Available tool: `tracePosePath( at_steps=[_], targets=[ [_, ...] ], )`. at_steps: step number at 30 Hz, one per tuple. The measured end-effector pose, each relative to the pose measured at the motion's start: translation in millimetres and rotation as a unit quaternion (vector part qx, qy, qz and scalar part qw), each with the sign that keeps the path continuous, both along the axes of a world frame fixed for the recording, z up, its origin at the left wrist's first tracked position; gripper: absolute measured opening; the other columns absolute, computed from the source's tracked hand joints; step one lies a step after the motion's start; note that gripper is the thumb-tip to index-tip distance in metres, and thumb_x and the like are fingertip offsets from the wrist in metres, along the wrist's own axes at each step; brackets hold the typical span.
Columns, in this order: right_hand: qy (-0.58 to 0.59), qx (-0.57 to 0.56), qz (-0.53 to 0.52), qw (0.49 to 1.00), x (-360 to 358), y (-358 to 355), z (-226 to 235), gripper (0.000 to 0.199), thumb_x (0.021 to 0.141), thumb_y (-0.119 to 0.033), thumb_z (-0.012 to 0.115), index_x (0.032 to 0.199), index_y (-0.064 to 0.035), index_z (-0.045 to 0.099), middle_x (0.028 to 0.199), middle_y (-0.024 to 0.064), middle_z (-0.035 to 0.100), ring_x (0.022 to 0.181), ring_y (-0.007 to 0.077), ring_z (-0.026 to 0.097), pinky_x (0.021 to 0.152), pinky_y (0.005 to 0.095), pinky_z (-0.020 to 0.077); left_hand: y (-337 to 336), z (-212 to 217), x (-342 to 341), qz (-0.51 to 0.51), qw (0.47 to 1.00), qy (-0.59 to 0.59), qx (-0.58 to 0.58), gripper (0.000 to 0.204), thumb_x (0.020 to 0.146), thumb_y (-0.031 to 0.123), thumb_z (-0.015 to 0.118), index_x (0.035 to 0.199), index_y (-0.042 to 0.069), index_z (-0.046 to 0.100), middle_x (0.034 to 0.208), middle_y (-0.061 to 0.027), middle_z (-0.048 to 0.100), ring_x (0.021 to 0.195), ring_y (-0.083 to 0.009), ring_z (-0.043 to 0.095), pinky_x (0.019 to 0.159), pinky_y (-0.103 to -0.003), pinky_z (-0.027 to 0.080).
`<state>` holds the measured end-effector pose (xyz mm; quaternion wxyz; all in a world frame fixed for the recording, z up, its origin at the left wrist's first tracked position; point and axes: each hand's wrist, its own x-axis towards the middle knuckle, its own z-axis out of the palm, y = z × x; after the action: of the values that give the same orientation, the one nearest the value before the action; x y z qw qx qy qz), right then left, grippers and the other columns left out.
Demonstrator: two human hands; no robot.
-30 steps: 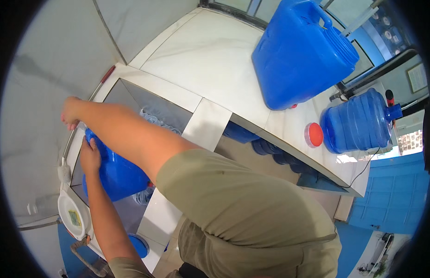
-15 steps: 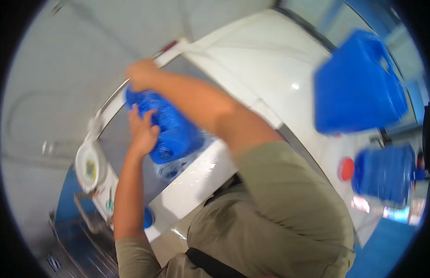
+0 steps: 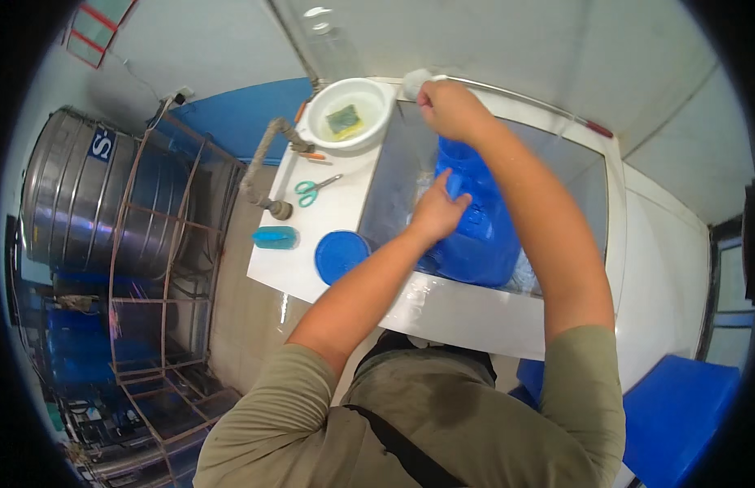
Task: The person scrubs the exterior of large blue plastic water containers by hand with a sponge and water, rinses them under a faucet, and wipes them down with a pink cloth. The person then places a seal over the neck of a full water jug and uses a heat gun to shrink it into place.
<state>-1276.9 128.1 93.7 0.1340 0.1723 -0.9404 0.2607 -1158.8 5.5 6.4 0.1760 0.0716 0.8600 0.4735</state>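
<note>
1. Left hand (image 3: 441,213), thumb and forefinger parted, is at the handle of a large blue plastic jug (image 3: 479,252); whether it grips cannot be told.
2. Right hand (image 3: 454,110) is curled above the jug's far end, its contents hidden.
3. That jug lies inside a grey-walled rectangular sink (image 3: 568,183) set into a glossy white counter (image 3: 467,311).
4. Behind runs a thin metal rod with a red grip (image 3: 515,96).
5. Leftward sit a round white plastic bowl (image 3: 376,96) containing a green-and-yellow sponge (image 3: 345,122), teal-handled scissors (image 3: 306,193) and a round blue lid (image 3: 342,256).
</note>
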Motion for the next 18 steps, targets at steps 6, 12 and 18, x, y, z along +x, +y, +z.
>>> tracePosePath(
  at_steps=[6, 12, 18],
  targets=[
    [-0.144, 0.102, -0.04, 0.984, -56, -136, -7, 0.035, 0.09, -0.031, 0.063, 0.109, -0.0009, 0.065, 0.107, 0.0196, 0.071, 0.103, 0.0339, 0.068, 0.089, 0.0461, 0.053, -34, -33, 0, -0.047, 0.967, 0.124, 0.219, 0.059, 0.092, 0.026, 0.067, 0.142, 0.002, 0.046, 0.121, -0.0215, 0.062, 0.113, -0.0315, 0.06, 0.094, -0.038, 0.049],
    [-0.211, 0.061, -0.172, 0.96, -106, -196, -71, 0.054, 0.083, -0.041, 0.073, 0.113, 0.0031, 0.063, 0.11, 0.0234, 0.069, 0.104, 0.0366, 0.067, 0.091, 0.0443, 0.0531, -69, -65, 7, -0.123, 0.884, -0.1, 0.441, 0.051, 0.096, 0.026, 0.065, 0.14, 0.006, 0.048, 0.136, -0.0118, 0.056, 0.126, -0.0251, 0.053, 0.102, -0.037, 0.046],
    [-0.223, 0.05, -0.107, 0.968, -105, -191, -35, 0.047, 0.076, -0.028, 0.075, 0.111, 0.001, 0.065, 0.115, 0.0214, 0.068, 0.109, 0.0348, 0.067, 0.094, 0.0431, 0.0535, -91, -14, 15, -0.032, 0.898, -0.153, 0.411, 0.065, 0.091, 0.025, 0.071, 0.145, 0.004, 0.041, 0.122, -0.0108, 0.061, 0.104, -0.0191, 0.062, 0.083, -0.033, 0.053]
  ],
)
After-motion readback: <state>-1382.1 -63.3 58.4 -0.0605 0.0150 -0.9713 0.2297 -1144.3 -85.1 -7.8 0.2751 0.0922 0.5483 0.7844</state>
